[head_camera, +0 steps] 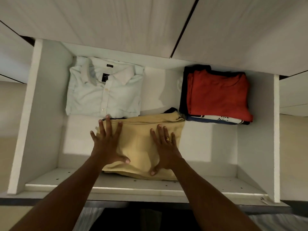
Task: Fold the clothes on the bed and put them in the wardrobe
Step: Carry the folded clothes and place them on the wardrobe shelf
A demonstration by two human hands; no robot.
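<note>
A folded pale yellow garment (141, 144) lies on the white wardrobe shelf (208, 182), near the front middle. My left hand (108, 144) presses flat on its left part with fingers spread. My right hand (164, 147), wearing a gold ring, presses flat on its right part. A dark garment edge peeks out from under the yellow one at the back. Behind it to the left lies a folded light blue collared shirt (103, 92). At the back right stands a stack topped by a folded red garment (218, 94) over a white and navy one (216, 120).
White side panels (43, 105) bound the compartment left and right. Closed white doors (116, 22) sit above the opening. Bare shelf shows between the blue shirt and the red stack, and to the right of the yellow garment. A darker space lies below the shelf's front edge.
</note>
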